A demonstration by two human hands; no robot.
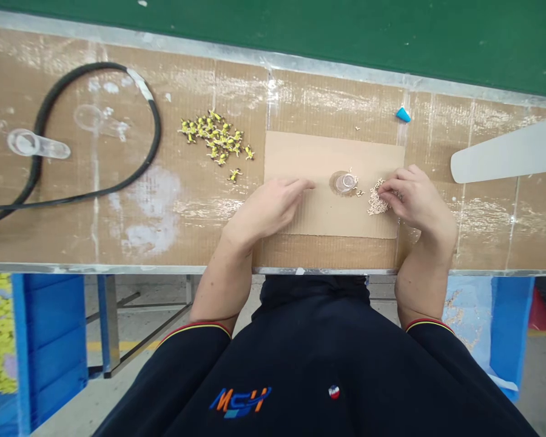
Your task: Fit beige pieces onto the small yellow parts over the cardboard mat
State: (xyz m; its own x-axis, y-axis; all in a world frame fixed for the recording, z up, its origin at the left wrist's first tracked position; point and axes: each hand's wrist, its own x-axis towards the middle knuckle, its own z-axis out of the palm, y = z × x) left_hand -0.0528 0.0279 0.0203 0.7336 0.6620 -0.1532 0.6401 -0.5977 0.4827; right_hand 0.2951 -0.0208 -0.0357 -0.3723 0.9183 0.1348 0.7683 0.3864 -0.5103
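Note:
A clear plastic cup-like piece [344, 182] stands on a flat cardboard sheet [332, 152], with a few tiny beige pieces beside it. My right hand [407, 193] is at a small pile of beige pieces [377, 200] on the sheet's right side, its fingers pinched together; what they hold is too small to make out. My left hand [284, 203] rests on the sheet's left part, fingers pressed together and pointing right, and whether anything is between them is hidden. Left of the sheet lies a heap of small yellow and black figures [216, 136].
A black cable [157, 121] loops across the left of the table, around a clear plastic piece [88, 118]; another [50, 147] touches it. A blue cap [403, 114] and a white object [509, 152] lie right. Blue bins [50, 340] stand below the edge.

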